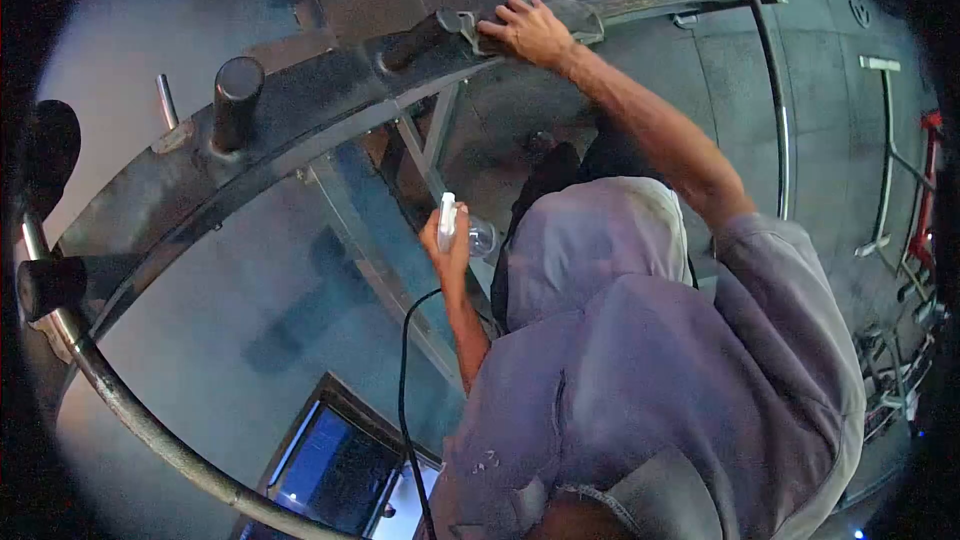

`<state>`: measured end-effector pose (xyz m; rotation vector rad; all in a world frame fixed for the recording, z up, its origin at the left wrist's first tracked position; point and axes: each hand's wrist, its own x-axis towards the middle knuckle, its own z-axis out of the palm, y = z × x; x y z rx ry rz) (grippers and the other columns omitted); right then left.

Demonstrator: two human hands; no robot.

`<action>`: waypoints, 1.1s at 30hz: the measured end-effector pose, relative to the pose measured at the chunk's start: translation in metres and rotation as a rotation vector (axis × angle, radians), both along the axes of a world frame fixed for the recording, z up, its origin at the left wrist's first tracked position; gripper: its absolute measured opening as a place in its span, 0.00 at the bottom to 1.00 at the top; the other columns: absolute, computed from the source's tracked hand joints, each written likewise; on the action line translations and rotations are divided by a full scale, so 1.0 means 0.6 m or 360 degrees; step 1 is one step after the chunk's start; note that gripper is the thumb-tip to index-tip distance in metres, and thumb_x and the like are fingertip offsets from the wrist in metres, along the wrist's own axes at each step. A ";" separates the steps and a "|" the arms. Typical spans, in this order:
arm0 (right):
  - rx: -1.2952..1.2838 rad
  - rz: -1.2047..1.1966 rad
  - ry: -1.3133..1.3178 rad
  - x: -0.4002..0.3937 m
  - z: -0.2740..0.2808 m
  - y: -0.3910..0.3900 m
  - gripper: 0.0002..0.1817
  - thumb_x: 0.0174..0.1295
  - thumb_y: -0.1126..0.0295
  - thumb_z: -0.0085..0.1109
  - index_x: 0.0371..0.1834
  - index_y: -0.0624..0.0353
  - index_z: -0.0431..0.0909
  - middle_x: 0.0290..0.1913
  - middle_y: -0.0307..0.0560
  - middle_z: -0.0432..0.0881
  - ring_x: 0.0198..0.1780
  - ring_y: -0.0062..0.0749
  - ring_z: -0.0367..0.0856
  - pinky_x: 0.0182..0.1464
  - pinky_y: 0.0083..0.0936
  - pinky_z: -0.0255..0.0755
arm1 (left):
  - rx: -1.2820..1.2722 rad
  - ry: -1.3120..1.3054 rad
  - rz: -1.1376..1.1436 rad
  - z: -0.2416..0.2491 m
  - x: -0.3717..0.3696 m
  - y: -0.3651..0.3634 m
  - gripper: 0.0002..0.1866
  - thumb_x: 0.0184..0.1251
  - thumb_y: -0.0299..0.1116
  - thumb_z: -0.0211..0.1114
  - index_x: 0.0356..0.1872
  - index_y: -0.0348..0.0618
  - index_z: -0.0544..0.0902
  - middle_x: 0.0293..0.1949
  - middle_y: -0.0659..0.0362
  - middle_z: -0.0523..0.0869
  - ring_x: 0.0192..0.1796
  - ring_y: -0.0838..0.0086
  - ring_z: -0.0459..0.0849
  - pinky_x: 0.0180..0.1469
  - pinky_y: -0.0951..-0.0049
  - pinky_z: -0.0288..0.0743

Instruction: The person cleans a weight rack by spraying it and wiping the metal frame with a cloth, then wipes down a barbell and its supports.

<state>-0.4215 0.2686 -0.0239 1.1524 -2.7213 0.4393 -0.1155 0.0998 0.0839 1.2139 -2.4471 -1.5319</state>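
Observation:
My left hand point(447, 243) is wrapped round a spray bottle point(482, 237) with a white trigger head and a clear body, held low in front of me. Up on the curved dark beam point(330, 80), my right hand point(532, 32) presses a greyish cloth point(578, 16) against the surface, its fingers bent over it. The cloth hangs partly across the beam's edge. Close by the cloth, a short dark peg point(422, 38) sticks out of the beam.
More dark pegs point(238, 100) project from the beam to the left. A metal bar point(160, 430) curves along the lower left, and another upright bar point(775, 90) stands at right. A black cable point(404, 380) hangs beside my left arm. Metal frames point(885, 160) stand at far right.

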 end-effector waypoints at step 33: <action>-0.1491 -0.0387 -0.0763 0.149 0.077 -0.113 0.22 0.56 0.76 0.51 0.56 0.54 0.74 0.49 0.52 0.73 0.42 0.49 0.78 0.44 0.36 0.74 | 0.0003 -0.0216 -0.0230 0.016 0.029 -0.010 0.13 0.60 0.38 0.67 0.39 0.40 0.82 0.28 0.63 0.81 0.28 0.82 0.77 0.31 0.81 0.69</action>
